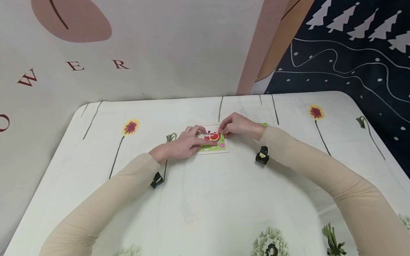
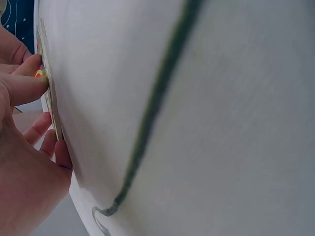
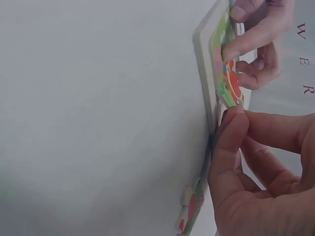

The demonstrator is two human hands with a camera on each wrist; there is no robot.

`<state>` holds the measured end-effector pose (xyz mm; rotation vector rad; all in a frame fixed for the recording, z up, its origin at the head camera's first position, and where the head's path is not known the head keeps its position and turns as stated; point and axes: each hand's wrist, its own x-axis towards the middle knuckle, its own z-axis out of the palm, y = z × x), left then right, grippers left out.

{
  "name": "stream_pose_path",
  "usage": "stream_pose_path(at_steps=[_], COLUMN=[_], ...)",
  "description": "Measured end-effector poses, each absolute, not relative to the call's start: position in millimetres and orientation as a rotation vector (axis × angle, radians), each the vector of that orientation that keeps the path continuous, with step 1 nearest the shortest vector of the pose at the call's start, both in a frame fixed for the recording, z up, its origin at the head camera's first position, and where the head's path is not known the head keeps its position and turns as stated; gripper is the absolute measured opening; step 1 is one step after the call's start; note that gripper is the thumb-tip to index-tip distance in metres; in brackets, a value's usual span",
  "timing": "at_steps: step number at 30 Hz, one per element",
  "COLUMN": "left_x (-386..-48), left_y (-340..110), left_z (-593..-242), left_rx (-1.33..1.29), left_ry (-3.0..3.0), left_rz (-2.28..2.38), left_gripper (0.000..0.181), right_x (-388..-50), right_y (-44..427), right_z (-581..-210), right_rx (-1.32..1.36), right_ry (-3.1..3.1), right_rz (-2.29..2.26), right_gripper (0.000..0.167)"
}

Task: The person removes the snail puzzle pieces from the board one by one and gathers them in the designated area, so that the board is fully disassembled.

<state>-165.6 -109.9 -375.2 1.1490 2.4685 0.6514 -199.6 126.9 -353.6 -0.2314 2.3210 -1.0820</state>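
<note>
A small flat jigsaw puzzle (image 1: 221,145) lies on the table, with green and red picture pieces inside a pale board (image 3: 206,78). My left hand (image 1: 184,143) rests on its left part, its thumb and fingers spread over the pieces and touching the board. At the puzzle's right edge, my right hand (image 1: 238,126) pinches the corner of a green and red puzzle piece (image 3: 231,91) between thumb and forefinger. That piece's corner is tilted up a little from the board. The fingers hide parts of the picture.
Another colourful puzzle piece (image 3: 192,206) lies on the table to the right, mostly behind the right forearm in the head view. A white cloth printed with flowers (image 1: 198,199) covers the table. Printed fabric (image 1: 179,53) hangs along the back edge.
</note>
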Motion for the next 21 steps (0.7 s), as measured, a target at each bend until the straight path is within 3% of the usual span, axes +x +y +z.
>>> stream_pose_path(at_steps=[12,21], left_x=[-167,-165], left_y=[-109,-107], left_z=[-373,-370], left_rx=[1.182,1.147], left_ry=[2.470,2.461], left_rz=[0.619,0.612], left_gripper=[0.051,0.050], right_x=[-205,-198], right_y=[125,127], right_z=[-350,-358], right_rx=[-0.206,-0.432], right_ry=[2.285,2.357], right_rz=[-1.062,-0.992], right_gripper=[0.018,0.013])
